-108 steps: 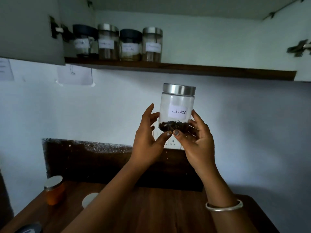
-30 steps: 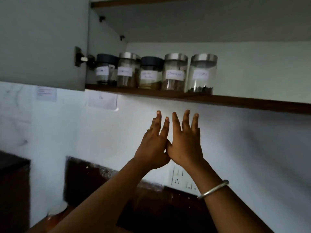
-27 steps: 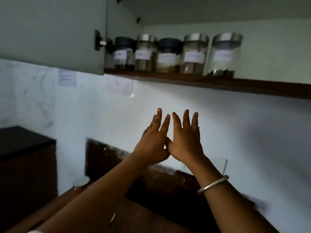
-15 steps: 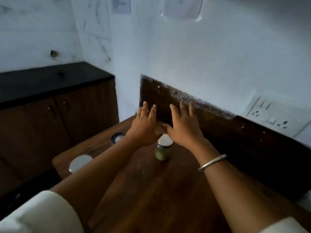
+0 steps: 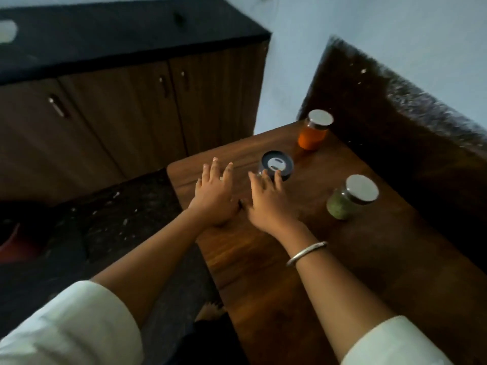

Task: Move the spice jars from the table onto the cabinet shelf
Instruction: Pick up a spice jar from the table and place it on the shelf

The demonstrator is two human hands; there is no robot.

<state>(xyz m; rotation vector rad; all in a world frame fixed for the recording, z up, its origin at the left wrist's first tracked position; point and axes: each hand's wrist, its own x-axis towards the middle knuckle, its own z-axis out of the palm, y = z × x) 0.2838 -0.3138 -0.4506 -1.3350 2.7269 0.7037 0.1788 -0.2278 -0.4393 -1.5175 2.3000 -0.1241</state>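
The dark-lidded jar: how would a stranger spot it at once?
Find the wooden table. Of its three jars, the dark-lidded jar stands just past the right hand. The orange jar and green jar wear silver lids; its lid is dark with a pale centre.

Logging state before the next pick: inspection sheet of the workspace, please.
Surface: wooden table, bare wood in front of the jars.
Job's things: three jars upright on the table, apart: orange jar, dark-lidded jar, green jar; orange and green have silver lids.
Clutter: nothing seen.
Hands: left hand open, holding nothing; right hand open, fingertips at the dark-lidded jar, contact unclear; bangle on right wrist.
Cables: nothing seen.
Surroundings: wooden cabinet with black top on the left; white wall; dark speckled floor; blurred red object.
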